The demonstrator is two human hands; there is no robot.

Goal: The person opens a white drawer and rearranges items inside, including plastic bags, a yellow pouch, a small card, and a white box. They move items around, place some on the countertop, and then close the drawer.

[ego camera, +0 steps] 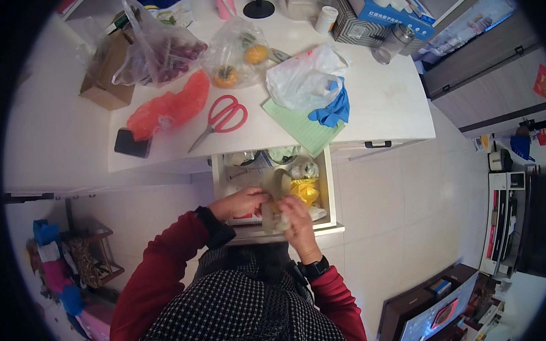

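Note:
Over the open drawer (332, 191), both hands are at a translucent beige item (279, 182), too blurred to name; its upper part looks rounded. My left hand (243, 203) pinches its left edge between thumb and fingers. On the other side, my right hand (299, 222) grips its lower right part, and those fingers are smeared by motion. Just beyond the right fingers, a yellow plastic bag (305, 191) lies in the drawer. A clear crumpled bag (305, 170) is behind it. The hands and the item hide part of the drawer's contents.
Red-handled scissors (220, 118) lie on the white desk (385, 102), near a red plastic bag (170, 106) and a phone (132, 143). Green paper (297, 130) overhangs the drawer under a blue glove-like item (333, 107). Bagged persimmons (225, 76) and a glass jar (392, 45) stand farther back.

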